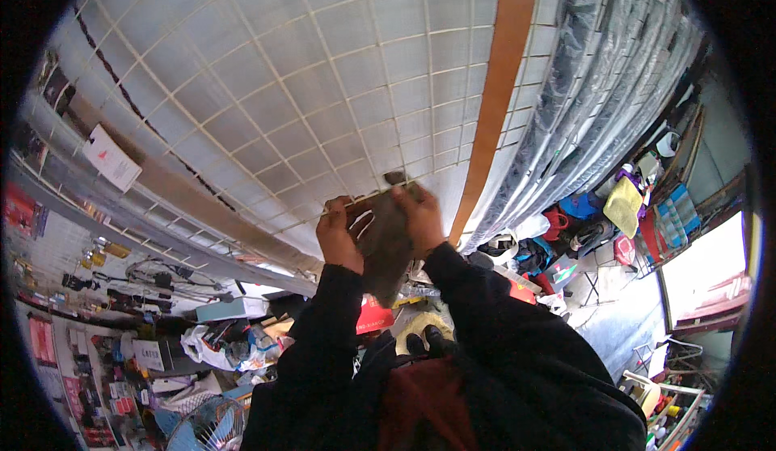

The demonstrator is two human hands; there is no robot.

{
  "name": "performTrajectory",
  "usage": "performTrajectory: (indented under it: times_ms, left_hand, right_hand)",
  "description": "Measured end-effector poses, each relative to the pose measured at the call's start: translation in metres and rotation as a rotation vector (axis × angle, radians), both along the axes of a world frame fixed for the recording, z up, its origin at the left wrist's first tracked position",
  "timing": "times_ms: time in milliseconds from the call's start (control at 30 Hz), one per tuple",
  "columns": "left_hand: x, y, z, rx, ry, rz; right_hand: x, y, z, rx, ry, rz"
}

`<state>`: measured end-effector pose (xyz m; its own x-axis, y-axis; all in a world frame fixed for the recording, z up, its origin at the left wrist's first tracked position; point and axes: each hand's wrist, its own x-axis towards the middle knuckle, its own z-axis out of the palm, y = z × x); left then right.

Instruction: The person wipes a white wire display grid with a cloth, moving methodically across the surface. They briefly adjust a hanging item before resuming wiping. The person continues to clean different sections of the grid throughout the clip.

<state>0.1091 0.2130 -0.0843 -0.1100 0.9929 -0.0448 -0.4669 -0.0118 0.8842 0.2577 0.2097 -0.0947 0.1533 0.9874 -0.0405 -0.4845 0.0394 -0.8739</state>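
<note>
While both my arms reach up, the brown cloth (pixel 385 245) hangs between them, long axis up-down. My left hand (pixel 339 237) pinches its left edge; my right hand (pixel 420 217) is wrapped closed over its top, nearer the wire grid panel (pixel 323 71). Beyond the cloth, right of it, an orange strip (pixel 497 87) runs up the grid

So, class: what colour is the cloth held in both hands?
Dull grey-brown cloth, gripped by left hand and right hand; head view.

Cloth (pixel 386 245) between hands (against grid panel (pixel 323 87))
</note>
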Motion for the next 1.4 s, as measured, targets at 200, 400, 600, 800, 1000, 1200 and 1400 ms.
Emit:
performTrajectory:
  times_ms: [200,400,600,800,1000,1200,1400]
  left_hand:
    - [-0.003,0.005,-0.006,0.022,0.019,-0.036]
    - [0.005,0.01,-0.011,0.123,-0.239,-0.079]
    - [0.004,0.008,-0.01,0.163,-0.354,-0.187]
    - [0.007,0.001,-0.013,0.128,-0.296,-0.1]
    - [0.013,0.003,-0.013,0.159,-0.341,-0.054]
    - [0.015,0.003,-0.014,0.206,-0.34,-0.071]
    - [0.016,0.005,-0.016,0.109,-0.369,-0.026]
  right_hand:
    - [0.055,-0.007,0.013,-0.096,0.481,-0.07]
    - [0.054,-0.047,0.051,0.024,0.18,-0.21]
    - [0.066,-0.004,0.174,0.622,-0.45,-0.513]
    - [0.066,0.055,0.242,0.809,-1.032,-0.749]
    - [0.063,0.024,0.127,0.675,-1.128,-0.621]
    - [0.069,0.0,0.079,0.303,-1.265,-0.38]
    - [0.063,-0.012,0.183,0.841,-1.182,-0.566]
